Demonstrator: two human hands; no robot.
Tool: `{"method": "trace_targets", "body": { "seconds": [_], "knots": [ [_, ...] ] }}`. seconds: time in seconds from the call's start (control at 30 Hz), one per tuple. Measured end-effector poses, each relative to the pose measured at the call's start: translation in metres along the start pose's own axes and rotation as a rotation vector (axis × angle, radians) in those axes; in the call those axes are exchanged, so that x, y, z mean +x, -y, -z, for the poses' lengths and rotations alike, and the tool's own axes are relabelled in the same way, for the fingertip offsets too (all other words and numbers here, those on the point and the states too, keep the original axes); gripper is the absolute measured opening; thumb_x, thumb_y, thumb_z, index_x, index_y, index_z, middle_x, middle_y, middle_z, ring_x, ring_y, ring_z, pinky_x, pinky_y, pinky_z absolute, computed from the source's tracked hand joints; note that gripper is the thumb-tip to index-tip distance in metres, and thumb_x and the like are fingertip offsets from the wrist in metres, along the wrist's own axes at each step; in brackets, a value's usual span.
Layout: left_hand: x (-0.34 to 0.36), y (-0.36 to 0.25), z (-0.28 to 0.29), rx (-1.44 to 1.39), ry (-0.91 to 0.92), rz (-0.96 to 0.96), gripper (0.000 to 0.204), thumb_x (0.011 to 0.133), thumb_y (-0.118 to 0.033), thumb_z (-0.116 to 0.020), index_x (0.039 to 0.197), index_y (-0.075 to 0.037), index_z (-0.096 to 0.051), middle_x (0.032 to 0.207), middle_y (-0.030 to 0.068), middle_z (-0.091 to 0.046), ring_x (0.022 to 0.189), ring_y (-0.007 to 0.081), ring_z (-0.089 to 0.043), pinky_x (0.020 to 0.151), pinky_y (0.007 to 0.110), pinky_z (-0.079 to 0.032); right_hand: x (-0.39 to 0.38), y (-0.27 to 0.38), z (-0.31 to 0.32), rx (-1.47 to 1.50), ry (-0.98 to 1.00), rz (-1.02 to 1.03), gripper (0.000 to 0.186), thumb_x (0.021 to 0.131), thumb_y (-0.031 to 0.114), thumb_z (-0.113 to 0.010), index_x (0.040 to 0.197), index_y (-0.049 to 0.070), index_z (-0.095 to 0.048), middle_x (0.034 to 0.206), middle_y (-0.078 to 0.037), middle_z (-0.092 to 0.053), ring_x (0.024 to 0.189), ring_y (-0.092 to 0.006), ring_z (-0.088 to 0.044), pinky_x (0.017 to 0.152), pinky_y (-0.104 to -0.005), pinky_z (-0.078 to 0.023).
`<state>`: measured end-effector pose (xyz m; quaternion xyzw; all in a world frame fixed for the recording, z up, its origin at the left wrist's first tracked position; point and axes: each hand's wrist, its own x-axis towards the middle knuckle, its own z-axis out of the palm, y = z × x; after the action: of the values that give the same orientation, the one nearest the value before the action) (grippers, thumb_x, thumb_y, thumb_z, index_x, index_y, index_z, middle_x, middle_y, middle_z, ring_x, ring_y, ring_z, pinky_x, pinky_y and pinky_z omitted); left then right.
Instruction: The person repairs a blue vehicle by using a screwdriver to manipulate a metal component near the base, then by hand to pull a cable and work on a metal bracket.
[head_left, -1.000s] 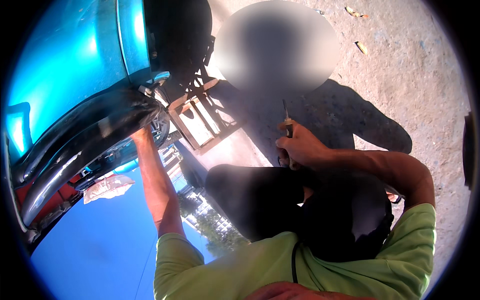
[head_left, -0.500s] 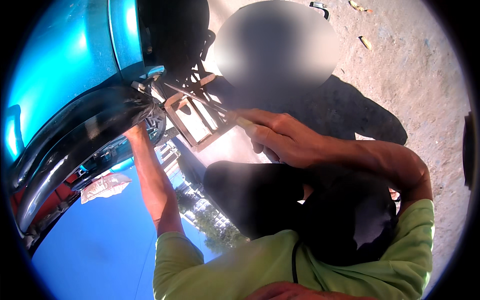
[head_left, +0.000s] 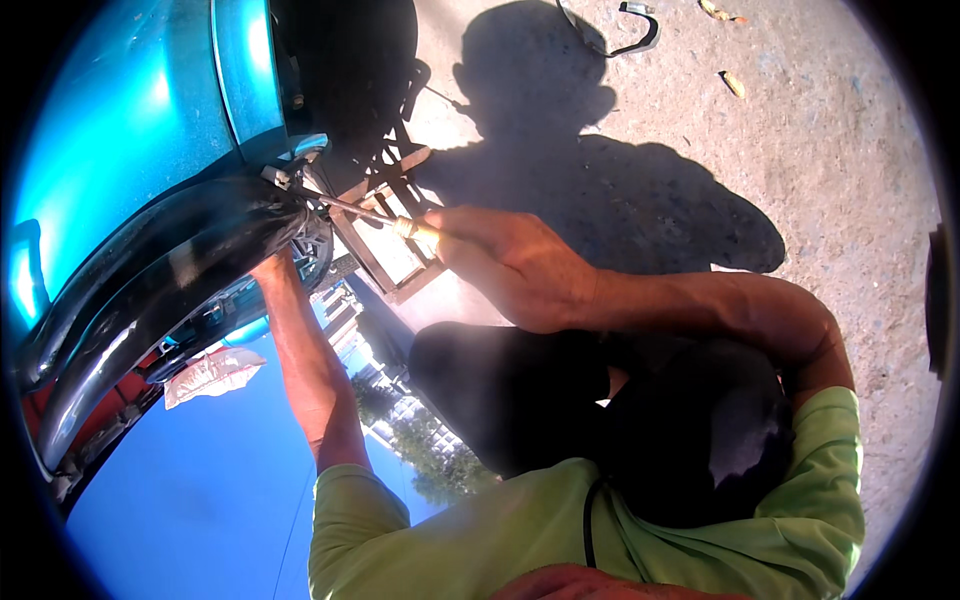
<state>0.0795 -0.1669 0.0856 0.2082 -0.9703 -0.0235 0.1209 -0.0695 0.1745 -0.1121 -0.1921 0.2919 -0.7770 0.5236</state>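
My right hand point(head_left: 515, 265) is closed around the yellowish handle of a screwdriver point(head_left: 372, 213). Its long metal shaft points left to the end of a curved black bumper point(head_left: 185, 235), by a small metal bracket point(head_left: 276, 178). Whether the tip touches the bracket or lies behind it, I cannot tell. My left hand point(head_left: 270, 265) reaches up to the underside of the same bumper end, and its fingers are hidden behind the black part. Above the bumper is the glossy blue body panel point(head_left: 140, 110) of a vehicle.
Below the screwdriver a rusty metal frame point(head_left: 375, 265) stands on the ground. A wheel point(head_left: 318, 250) shows beside my left wrist. My dark-clothed knee point(head_left: 500, 385) is close under my right forearm. A dark cable point(head_left: 640, 40) lies on the concrete point(head_left: 820, 150) at the top.
My right hand has moved left and turned the screwdriver, bringing its shaft to the bumper end from open air. My left hand has stayed at the bumper.
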Motion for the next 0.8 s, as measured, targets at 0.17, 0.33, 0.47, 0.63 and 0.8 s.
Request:
{"method": "trace_targets", "body": {
  "seconds": [0.17,0.33,0.47,0.63,0.8],
  "knots": [
    [0.002,0.008,0.001,-0.468,-0.229,0.290,0.058,0.088,-0.021,-0.072,0.138,-0.004,-0.048,0.138,0.0144,-0.055,0.119,0.0288,-0.059,0.106,0.042,-0.049,-0.001,-0.004,-0.003,0.015,-0.042,-0.004,0.039,0.099,0.027,-0.047,0.116,-0.006,-0.059,0.097,-0.027,-0.063,0.093,-0.0447,-0.061,0.083,-0.0471,-0.047],
    [0.001,0.001,-0.004,-0.483,-0.157,0.243,0.057,0.088,-0.021,-0.073,0.137,-0.004,-0.049,0.137,0.0140,-0.056,0.119,0.0286,-0.059,0.106,0.042,-0.048,0.000,0.004,-0.001,0.045,0.018,-0.116,0.039,0.098,0.027,-0.047,0.117,-0.005,-0.060,0.094,-0.027,-0.063,0.089,-0.0437,-0.061,0.080,-0.0462,-0.047],
    [-0.002,-0.005,-0.004,-0.749,-0.106,0.275,0.058,0.087,-0.020,-0.074,0.137,-0.004,-0.049,0.137,0.0138,-0.056,0.118,0.0282,-0.059,0.106,0.041,-0.049,0.000,0.007,0.000,0.107,0.041,-0.168,0.040,0.097,0.029,-0.048,0.118,-0.004,-0.060,0.089,-0.024,-0.064,0.083,-0.0395,-0.063,0.077,-0.0441,-0.048],
    [0.000,-0.008,-0.005,-0.798,-0.099,0.282,0.059,0.087,-0.020,-0.075,0.137,-0.004,-0.049,0.137,0.0138,-0.056,0.118,0.0279,-0.059,0.106,0.042,-0.049,0.000,0.007,-0.006,0.378,0.101,-0.333,0.037,0.098,0.026,-0.053,0.124,0.000,-0.059,0.083,-0.005,-0.058,0.076,-0.0141,-0.055,0.068,-0.0310,-0.046],
    [0.000,-0.005,-0.003,-0.836,-0.108,0.291,0.059,0.087,-0.019,-0.073,0.138,-0.005,-0.048,0.138,0.0143,-0.056,0.118,0.0284,-0.060,0.107,0.042,-0.049,0.000,-0.004,-0.011,0.553,0.135,-0.395,0.036,0.098,0.023,-0.056,0.126,0.001,-0.058,0.079,0.001,-0.054,0.066,-0.0063,-0.049,0.059,-0.0239,-0.042]
  ]
}}
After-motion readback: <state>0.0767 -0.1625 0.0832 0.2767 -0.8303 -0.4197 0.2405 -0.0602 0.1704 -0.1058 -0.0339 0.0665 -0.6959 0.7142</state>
